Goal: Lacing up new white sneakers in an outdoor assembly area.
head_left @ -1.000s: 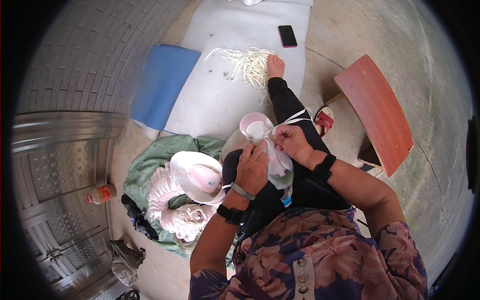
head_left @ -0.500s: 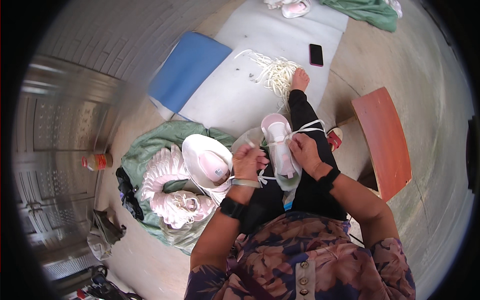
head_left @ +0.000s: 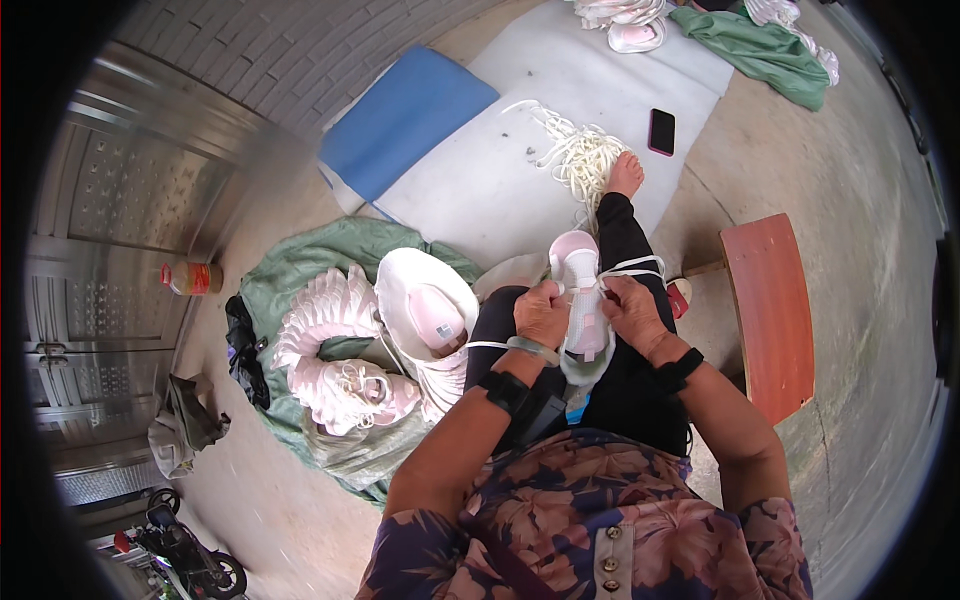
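A pale pink and white shoe upper (head_left: 575,268) lies lengthwise between my thighs, its rounded end pointing away from me. My left hand (head_left: 541,314) is closed at its left edge, pinching a white shoelace by the eyelets. On the opposite edge my right hand (head_left: 634,312) pinches the lace too, and a loose length of white shoelace (head_left: 640,262) trails over my right thigh. The fingertips partly cover the lace. To the left, a white rounded shoe piece (head_left: 398,275) with a pink inside leans beside a curved row of stacked shoe uppers (head_left: 318,315).
A heap of white laces (head_left: 580,160) lies by my bare foot on a pale mat (head_left: 470,165), near a phone (head_left: 661,131). A blue folded pad (head_left: 405,125) is at far left. A reddish wooden stool (head_left: 770,310) stands right. Green cloth (head_left: 275,290) spreads under the stacked uppers.
My left hand has moved from beside the shoe upper to its left edge and closed on the lace. My right hand stays at the right edge. The whole view has shifted slightly.
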A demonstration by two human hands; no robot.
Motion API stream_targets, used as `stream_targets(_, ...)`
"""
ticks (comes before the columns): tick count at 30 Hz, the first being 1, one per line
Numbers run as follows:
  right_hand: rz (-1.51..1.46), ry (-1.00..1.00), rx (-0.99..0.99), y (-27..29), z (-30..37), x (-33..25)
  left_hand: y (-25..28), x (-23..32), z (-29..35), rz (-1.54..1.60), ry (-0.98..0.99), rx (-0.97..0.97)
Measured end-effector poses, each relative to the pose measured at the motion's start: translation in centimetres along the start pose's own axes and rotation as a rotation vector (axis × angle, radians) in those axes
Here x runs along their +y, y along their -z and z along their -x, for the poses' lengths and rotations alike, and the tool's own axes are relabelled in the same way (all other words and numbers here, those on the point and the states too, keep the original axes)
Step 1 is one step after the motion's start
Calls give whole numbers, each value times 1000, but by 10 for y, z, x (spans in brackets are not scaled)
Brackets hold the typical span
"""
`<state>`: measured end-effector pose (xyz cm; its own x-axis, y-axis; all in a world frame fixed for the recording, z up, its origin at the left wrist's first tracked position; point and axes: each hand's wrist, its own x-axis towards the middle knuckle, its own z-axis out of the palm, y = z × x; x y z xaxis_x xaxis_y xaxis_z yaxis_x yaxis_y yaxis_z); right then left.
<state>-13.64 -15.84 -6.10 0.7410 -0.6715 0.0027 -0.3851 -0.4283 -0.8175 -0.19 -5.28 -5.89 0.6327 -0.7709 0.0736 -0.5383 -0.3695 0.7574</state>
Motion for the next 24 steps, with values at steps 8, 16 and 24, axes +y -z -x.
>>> stream_targets(8,126,-63,27,-1,2,-10,-9,-4,-9,38,-43,105)
stream_targets(16,294,-15,-2,-3,5,-16,-7,-1,-7,10,-112,172)
stream_targets(24,311,10,5,-7,5,-11,-5,1,-3,-32,-83,102)
